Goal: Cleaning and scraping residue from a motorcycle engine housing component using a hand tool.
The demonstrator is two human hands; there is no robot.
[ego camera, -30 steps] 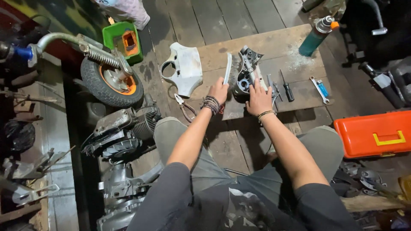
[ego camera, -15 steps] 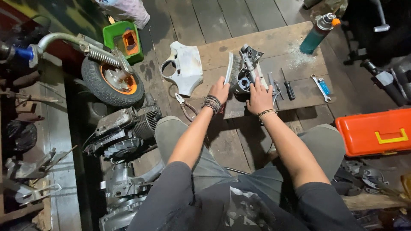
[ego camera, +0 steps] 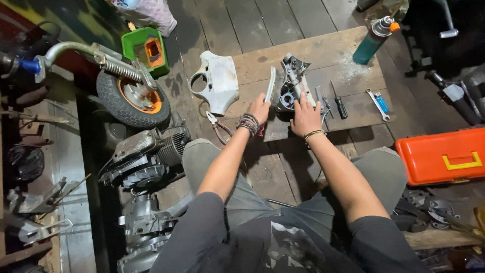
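Note:
A grey metal engine casing [ego camera: 292, 83] lies on a wooden board [ego camera: 323, 55] on the floor in front of me. My right hand [ego camera: 304, 115] rests flat on the casing's near end, fingers spread over it. My left hand [ego camera: 260, 107] grips a long pale flat tool [ego camera: 271, 85] that stands upright just left of the casing. Both wrists wear beaded bracelets.
On the board lie a black-handled screwdriver [ego camera: 339, 101], a blue-handled wrench [ego camera: 378, 103] and a teal spray can [ego camera: 373, 40]. A white plastic cover [ego camera: 217, 81] and pliers [ego camera: 218, 126] lie left. A small wheel [ego camera: 132, 96], an engine [ego camera: 146, 156], a green box [ego camera: 146, 50] and an orange toolbox [ego camera: 447, 155] surround me.
My hands stay on the casing and the flat tool; the view has shifted slightly and the casing looks a little more tilted away.

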